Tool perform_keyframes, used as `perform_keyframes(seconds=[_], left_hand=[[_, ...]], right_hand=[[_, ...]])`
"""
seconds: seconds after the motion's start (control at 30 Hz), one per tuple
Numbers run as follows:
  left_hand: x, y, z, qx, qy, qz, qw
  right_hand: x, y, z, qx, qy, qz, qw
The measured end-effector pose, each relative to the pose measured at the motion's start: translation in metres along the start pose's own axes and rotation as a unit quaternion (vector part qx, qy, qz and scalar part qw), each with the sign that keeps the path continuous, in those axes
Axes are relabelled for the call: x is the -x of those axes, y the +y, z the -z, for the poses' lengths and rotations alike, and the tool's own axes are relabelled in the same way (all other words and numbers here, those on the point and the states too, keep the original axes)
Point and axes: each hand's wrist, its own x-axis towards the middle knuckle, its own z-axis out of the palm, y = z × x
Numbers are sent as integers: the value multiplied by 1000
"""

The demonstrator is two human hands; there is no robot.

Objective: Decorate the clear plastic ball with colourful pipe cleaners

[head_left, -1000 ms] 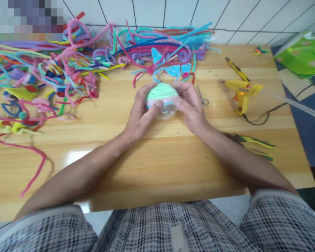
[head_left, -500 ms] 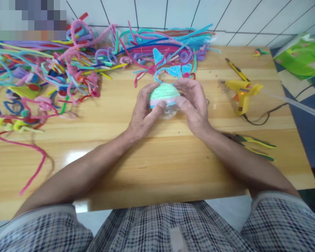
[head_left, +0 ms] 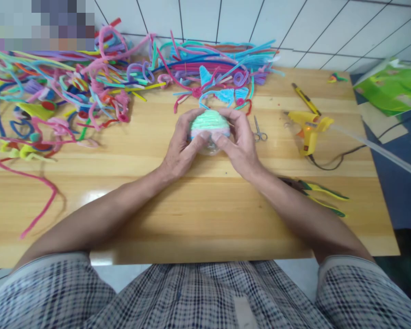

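Dome (head_left: 209, 124), fuzzy, mint wraps over a pink band on clear plastic, sits mid-table (head_left: 205, 214); I see my left hand (head_left: 182, 148) and right hand (head_left: 239, 141) clasped round it. Pipe cleaners (head_left: 89, 87) heaped behind; scissors (head_left: 258, 130), yellow glue gun (head_left: 308, 130) right.

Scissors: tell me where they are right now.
In the head view, the scissors lie on the table, between the right hand and the yellow glue gun.

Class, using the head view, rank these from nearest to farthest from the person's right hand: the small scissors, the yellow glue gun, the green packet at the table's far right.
From the right hand:
1. Small scissors, just to its right.
2. Yellow glue gun, further right on the table.
3. Green packet, at the far right edge.
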Motion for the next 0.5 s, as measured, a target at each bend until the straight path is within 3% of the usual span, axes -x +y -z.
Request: perform_keyframes(seconds=[0.17, 0.5], left_hand=[[-1, 3, -3, 3, 6, 8, 1000], [0, -11, -2, 17, 13, -8, 1000]], right_hand=[[0, 3, -3, -28, 10, -8, 1000], [-2, 2, 0, -3, -9, -9, 1000]])
